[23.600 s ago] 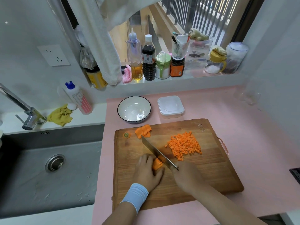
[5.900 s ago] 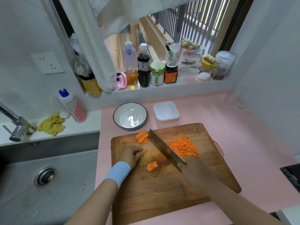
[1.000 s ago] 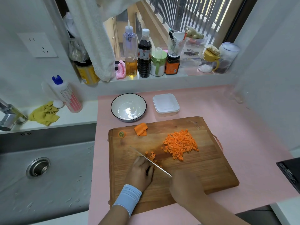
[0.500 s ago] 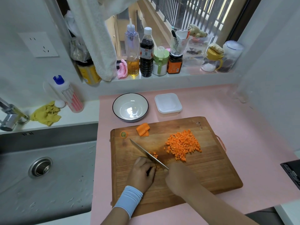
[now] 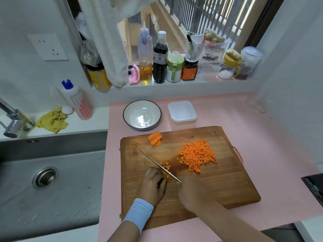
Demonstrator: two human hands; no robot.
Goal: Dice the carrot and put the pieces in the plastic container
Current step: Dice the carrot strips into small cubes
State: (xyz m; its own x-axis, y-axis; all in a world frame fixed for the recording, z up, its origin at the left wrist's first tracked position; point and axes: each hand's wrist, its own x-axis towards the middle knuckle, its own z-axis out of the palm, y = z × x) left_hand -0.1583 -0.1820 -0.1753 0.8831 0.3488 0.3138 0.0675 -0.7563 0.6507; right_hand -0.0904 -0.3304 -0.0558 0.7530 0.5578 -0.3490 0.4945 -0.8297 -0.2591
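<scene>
Both forearms rise from the bottom edge toward lower centre. The left hand [image 5: 152,185], a pale blue band [image 5: 139,213] on its wrist, curls its fingers onto a carrot piece [image 5: 167,176]; the right hand [image 5: 193,191] grips a knife [image 5: 159,165].

Bowl [image 5: 142,116] is left of the container [image 5: 182,111], both behind the cutting board [image 5: 218,186]. Dice pile [image 5: 197,155] on its right, probably a carrot chunk [image 5: 154,137] at back.

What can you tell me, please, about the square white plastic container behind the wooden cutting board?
The square white plastic container, rounded at its corners, looks translucent, with its lid apparently on. It sits upright on the pink counter, close beyond the wooden cutting board, apart from the black-rimmed white bowl on its left.
</scene>
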